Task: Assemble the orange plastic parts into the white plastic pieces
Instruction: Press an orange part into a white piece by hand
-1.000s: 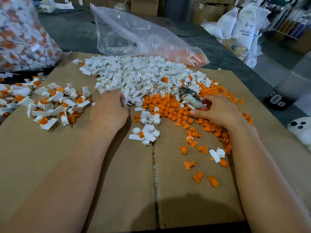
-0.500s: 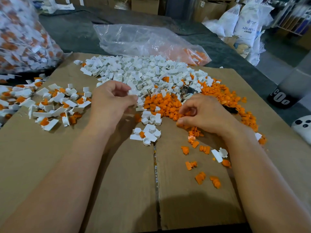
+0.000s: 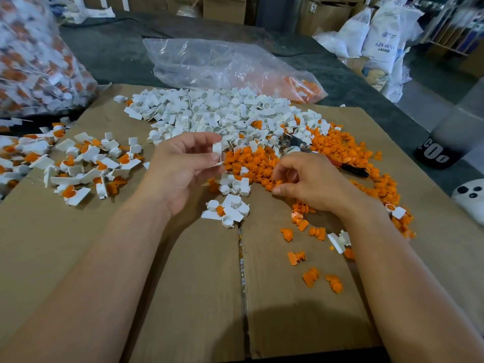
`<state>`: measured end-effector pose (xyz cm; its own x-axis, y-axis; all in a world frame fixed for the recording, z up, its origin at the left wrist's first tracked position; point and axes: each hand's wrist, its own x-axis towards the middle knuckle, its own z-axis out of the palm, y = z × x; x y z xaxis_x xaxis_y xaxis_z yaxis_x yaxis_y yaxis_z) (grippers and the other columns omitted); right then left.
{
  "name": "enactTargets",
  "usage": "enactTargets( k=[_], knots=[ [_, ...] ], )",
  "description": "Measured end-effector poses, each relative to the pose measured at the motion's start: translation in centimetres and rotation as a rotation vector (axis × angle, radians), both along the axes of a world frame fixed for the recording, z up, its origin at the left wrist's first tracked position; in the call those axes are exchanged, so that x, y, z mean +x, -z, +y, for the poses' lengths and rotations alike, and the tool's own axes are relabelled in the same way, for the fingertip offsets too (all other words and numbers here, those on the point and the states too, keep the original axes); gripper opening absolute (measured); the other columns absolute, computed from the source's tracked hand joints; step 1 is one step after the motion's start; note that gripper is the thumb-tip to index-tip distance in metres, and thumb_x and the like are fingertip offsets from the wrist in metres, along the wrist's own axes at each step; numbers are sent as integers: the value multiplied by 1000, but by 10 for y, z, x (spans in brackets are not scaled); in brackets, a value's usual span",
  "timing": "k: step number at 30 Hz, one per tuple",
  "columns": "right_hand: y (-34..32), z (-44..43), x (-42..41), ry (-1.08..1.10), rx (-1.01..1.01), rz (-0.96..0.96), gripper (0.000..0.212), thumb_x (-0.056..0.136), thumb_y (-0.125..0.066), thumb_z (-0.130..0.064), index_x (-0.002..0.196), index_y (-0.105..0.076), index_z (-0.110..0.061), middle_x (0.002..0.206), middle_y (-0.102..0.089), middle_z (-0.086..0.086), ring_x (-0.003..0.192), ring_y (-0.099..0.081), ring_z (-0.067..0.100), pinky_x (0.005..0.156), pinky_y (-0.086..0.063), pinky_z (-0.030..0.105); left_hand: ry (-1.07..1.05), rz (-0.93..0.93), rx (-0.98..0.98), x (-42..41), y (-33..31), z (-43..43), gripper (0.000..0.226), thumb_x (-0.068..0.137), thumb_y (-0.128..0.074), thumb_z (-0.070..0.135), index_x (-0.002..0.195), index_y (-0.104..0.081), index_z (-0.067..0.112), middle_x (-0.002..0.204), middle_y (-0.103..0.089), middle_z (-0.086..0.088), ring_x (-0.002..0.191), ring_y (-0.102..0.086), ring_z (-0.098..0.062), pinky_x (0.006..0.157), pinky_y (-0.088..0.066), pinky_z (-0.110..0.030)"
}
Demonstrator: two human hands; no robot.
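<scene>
Pinching a white piece (image 3: pixel 216 150) at mid-frame, left hand (image 3: pixel 183 170) hovered; right hand (image 3: pixel 311 186), curled, hold unclear, lay on the orange parts (image 3: pixel 255 162) just lower right.

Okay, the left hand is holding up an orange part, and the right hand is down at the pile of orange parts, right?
Not quite. The head view shows the left hand pinching a white plastic piece, not an orange part. The right hand is indeed down at the pile of orange parts.
</scene>
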<state>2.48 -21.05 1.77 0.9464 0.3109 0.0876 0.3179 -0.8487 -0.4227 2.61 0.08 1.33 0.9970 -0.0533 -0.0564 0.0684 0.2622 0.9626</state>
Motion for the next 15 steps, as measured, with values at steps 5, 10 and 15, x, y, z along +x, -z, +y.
enactTargets(
  k=[5,10,15],
  knots=[
    [-6,3,-4,58,294,-75,18,80,-68,-14,86,-55,-25,86,-60,-5,82,-58,12,70,-45,13,63,-2,-19,-1,-2,-5,28,84,-50,-13,100,-65,4,93,-63,-15,74,-65,-17,62,-55,-19],
    [-7,14,-9,-3,429,-126,27,85,-62,-9,100,-61,-31,99,-58,-5,94,-57,14,83,-48,27,90,38,-64,-5,-4,-10,21,86,-50,-10,97,-63,2,73,-68,-9,63,-67,-16,59,-55,-20],
    [-6,23,-12,2,553,-121,34,77,-71,-8,87,-58,-37,82,-58,-17,75,-59,0,72,-51,16,108,38,-51,-6,-3,-11,11,86,-55,-3,88,-63,4,70,-67,-8,60,-67,-17,53,-54,-20]
  ],
)
